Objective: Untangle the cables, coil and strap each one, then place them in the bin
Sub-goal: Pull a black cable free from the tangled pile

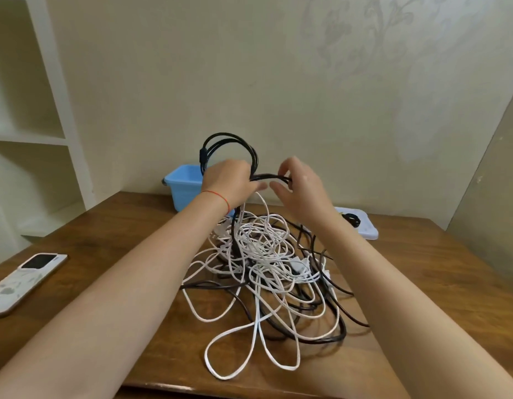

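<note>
A black cable point(229, 145), gathered into a coil of several loops, is held upright just above the frame's center. Below it, in the lower middle, a tangled heap of white cables point(261, 254) and dark cables point(330, 298) sprawls on the wood. A light blue bin point(182, 185) sits open behind, left of center.

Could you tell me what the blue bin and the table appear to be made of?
Blue bin: probably plastic, judging by its even colour, smooth matte walls and moulded rolled rim. Table: wood or a wood-look veneer, with brown grain streaks and a soft sheen; which one is unclear.
</note>
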The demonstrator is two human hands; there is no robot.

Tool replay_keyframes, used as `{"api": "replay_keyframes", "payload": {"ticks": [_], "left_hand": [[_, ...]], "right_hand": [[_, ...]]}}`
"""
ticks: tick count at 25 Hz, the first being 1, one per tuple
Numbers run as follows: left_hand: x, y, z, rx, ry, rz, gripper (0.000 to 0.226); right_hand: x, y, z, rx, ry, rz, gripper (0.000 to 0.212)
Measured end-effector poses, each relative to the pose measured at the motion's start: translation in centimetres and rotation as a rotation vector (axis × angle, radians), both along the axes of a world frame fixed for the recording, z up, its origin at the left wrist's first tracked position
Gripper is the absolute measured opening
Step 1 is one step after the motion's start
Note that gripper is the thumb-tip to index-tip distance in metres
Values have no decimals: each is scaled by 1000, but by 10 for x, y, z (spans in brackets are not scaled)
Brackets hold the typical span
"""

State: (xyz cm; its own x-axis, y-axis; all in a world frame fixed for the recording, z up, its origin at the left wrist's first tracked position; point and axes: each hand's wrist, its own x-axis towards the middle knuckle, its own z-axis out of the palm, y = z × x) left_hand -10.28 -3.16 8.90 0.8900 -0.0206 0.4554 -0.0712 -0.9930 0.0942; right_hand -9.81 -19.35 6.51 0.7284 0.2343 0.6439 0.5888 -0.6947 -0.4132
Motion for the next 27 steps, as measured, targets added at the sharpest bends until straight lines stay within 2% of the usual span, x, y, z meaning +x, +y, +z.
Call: {"api": "replay_keyframes", "payload": {"ticks": [3, 6, 10, 13, 14, 16, 21, 24, 27], "left_hand": [[5, 6, -11, -158, 94, -54, 55], [7, 20, -23, -439, 87, -114, 61], [7, 24, -33, -766, 146, -233, 51], [2, 27, -37, -936, 340, -336, 41], [1, 28, -38, -946, 373, -349, 40], [-2, 27, -38, -850, 325, -304, 41], [-2, 9, -23, -646, 92, -244, 36], [0, 5, -18, -763, 18, -283, 20], [7, 8, -38, -938, -1, -211, 23]], "right_hand": [[7, -16, -5, -13, 59, -118, 17], [12, -31, -16, 155, 148, -189, 19], [17, -36, -19, 353, 232, -212, 21], [15, -31, -18, 298, 247, -141, 24], [14, -27, -17, 226, 259, -111, 25], [10, -17, -19, 45, 228, -87, 25], [4, 0, -28, -232, -188, -92, 36], [4, -2, -26, -112, -202, -139, 20], [5, -12, -33, 56, 57, -176, 17]]}}
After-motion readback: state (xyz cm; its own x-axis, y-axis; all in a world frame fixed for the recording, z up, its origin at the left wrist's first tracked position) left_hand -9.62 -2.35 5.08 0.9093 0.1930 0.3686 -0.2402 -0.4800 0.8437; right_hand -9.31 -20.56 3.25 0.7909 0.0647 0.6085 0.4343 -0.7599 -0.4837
